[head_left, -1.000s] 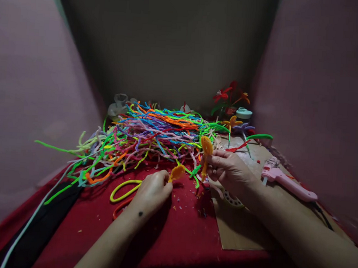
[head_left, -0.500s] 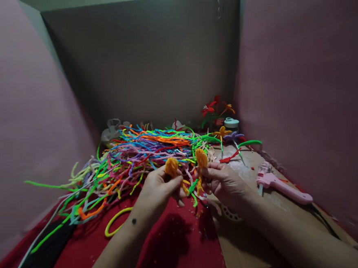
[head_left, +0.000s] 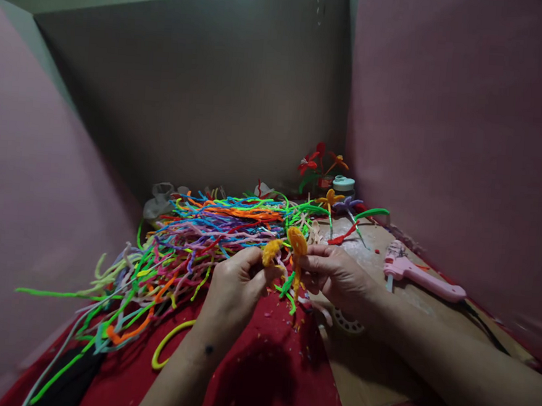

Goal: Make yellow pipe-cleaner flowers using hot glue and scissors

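Between the thumb and fingers of my left hand (head_left: 237, 281) is a small fuzzy orange-yellow pipe-cleaner piece (head_left: 272, 252), bent into a rounded shape. My right hand (head_left: 338, 272) pinches a second orange-yellow pipe-cleaner piece (head_left: 298, 242), an upright oval with a stem hanging below the fingers. The two pieces are close together, side by side; whether they touch is hard to tell. Behind and left of my hands lies a big heap of multicoloured pipe cleaners (head_left: 223, 224). Just below the right piece is a short green pipe cleaner (head_left: 288, 284).
On the right, a pink glue gun (head_left: 426, 279) with a black cord rests on cardboard (head_left: 366, 370). Pipe-cleaner flowers (head_left: 331, 198) and a jar with a pale lid (head_left: 343, 183) stand behind. A yellow ring (head_left: 163, 347) lies on the red cloth (head_left: 184, 388).
My left hand has turned and brought its orange-yellow piece nearer to the one in my right hand. The whole view has shifted slightly, so the surroundings appear further left.
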Demonstrator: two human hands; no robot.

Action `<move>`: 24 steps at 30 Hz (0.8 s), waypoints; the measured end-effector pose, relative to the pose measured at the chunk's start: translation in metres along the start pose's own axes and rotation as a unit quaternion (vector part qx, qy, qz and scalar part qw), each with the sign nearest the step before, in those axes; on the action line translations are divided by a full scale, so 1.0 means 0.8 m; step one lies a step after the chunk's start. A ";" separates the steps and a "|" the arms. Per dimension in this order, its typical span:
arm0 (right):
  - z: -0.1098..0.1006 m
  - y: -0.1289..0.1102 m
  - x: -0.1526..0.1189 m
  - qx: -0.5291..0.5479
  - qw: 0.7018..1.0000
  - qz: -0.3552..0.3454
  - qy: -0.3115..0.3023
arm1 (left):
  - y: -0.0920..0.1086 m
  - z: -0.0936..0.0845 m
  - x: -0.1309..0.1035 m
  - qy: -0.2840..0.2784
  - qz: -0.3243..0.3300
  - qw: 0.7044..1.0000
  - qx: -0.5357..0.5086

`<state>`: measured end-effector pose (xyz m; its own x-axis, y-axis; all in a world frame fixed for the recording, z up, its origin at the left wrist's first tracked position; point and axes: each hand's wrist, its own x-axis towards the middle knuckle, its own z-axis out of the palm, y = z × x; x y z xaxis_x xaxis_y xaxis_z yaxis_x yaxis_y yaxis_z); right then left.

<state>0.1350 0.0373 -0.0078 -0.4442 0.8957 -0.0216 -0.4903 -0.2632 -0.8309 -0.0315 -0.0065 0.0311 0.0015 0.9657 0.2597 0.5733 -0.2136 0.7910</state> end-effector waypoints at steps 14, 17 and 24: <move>-0.002 0.014 0.001 0.014 0.999 0.029 0.006 | 0.006 0.015 -0.006 0.024 0.012 0.964 0.263; -0.003 0.015 0.001 0.018 0.999 0.032 0.019 | 0.004 0.012 -0.008 0.023 0.021 0.968 0.249; -0.001 0.012 -0.001 -0.011 1.000 0.015 -0.009 | 0.005 0.004 -0.010 0.047 0.033 0.974 0.221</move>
<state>0.1314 0.0344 -0.0164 -0.4715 0.8811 -0.0375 -0.4606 -0.2823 -0.8415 -0.0271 -0.0144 0.0304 -0.0124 0.9298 0.3680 0.8714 -0.1704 0.4600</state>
